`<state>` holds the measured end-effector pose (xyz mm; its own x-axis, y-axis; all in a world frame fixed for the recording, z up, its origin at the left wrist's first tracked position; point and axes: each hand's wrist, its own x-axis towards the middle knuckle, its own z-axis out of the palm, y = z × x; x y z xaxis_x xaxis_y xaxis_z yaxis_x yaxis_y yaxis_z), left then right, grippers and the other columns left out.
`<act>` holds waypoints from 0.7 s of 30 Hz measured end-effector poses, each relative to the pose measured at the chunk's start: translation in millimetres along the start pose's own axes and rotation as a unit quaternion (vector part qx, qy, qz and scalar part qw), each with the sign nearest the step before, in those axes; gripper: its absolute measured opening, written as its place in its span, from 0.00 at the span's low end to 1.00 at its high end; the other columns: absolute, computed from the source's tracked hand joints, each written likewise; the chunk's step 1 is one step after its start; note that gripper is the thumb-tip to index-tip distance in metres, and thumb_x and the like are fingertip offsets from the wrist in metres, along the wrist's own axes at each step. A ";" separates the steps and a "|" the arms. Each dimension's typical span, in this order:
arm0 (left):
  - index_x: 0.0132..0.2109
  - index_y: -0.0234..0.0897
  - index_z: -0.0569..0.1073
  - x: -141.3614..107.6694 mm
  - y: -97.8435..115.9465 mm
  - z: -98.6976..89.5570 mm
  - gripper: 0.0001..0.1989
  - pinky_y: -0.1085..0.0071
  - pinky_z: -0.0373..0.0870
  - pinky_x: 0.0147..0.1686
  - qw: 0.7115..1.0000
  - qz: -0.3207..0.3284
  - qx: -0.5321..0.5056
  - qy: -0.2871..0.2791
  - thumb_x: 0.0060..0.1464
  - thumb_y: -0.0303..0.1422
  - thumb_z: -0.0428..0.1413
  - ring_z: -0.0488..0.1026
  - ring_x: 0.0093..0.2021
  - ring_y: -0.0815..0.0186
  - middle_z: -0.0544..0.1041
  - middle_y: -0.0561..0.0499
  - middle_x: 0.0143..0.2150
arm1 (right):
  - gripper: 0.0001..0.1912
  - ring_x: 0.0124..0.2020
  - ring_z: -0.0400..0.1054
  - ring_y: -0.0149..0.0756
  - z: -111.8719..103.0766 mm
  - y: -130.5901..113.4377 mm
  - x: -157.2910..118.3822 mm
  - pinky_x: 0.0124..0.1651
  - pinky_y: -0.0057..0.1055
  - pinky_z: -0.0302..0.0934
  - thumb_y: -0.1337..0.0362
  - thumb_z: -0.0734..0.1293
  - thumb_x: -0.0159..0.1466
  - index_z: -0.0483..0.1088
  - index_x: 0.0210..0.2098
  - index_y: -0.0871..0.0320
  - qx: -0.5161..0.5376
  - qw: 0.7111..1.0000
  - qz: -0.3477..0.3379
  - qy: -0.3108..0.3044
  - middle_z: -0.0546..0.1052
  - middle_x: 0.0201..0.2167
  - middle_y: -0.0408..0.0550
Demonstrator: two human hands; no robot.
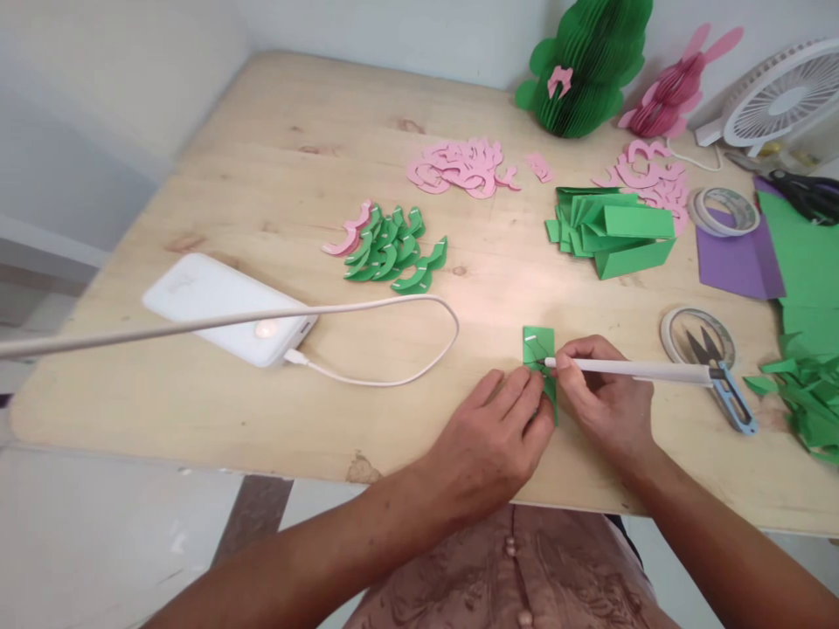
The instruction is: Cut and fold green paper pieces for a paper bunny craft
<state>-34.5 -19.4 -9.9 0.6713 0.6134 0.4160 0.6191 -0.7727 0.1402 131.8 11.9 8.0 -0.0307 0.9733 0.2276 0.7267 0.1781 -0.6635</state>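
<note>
A small green paper rectangle (538,340) lies near the table's front edge, with dark curved lines and a pale strip on its upper part. My left hand (496,428) rests on its lower left side, fingers pressed down on the paper and covering part of it. In my right hand (606,397) is a white pen (620,368), pinched between thumb and fingers, its tip touching the green paper. The pen's back end reaches over blue-handled thread snips (732,397), which lie partly on a roll of tape (669,336).
A white power bank (223,301) with a cable lies left. Green cut-out curves (386,249), pink cut-outs (459,166) and folded green paper (633,229) lie farther back. Green scraps (813,402) sit right. A green honeycomb figure (583,70), a pink one (675,87) and a fan (783,100) stand behind.
</note>
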 end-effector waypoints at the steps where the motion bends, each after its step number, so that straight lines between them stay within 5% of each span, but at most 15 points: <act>1: 0.50 0.25 0.70 0.0 0.0 0.0 0.14 0.58 0.65 0.53 1.000 -0.001 0.000 0.001 0.61 0.25 0.45 0.68 0.56 0.54 0.72 0.34 0.54 | 0.04 0.24 0.67 0.32 0.0 -0.3 0.1 0.28 0.29 0.59 0.67 0.63 0.59 0.67 0.28 0.54 -0.002 1.000 0.000 0.001 0.74 0.23 0.40; 21: 0.50 0.25 0.70 -0.9 -0.4 -0.5 0.14 0.58 0.65 0.53 1.000 0.002 0.001 0.002 0.61 0.25 0.44 0.68 0.56 0.53 0.72 0.34 0.54 | 0.04 0.23 0.65 0.30 0.8 0.8 -0.8 0.27 0.28 0.58 0.66 0.63 0.61 0.67 0.29 0.55 -0.022 0.999 -0.019 0.014 0.72 0.23 0.39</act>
<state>-35.6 -19.7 -9.9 0.6726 0.6096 0.4195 0.6167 -0.7751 0.1376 131.9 11.4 6.7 -0.0404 0.9612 0.2729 0.7550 0.2082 -0.6217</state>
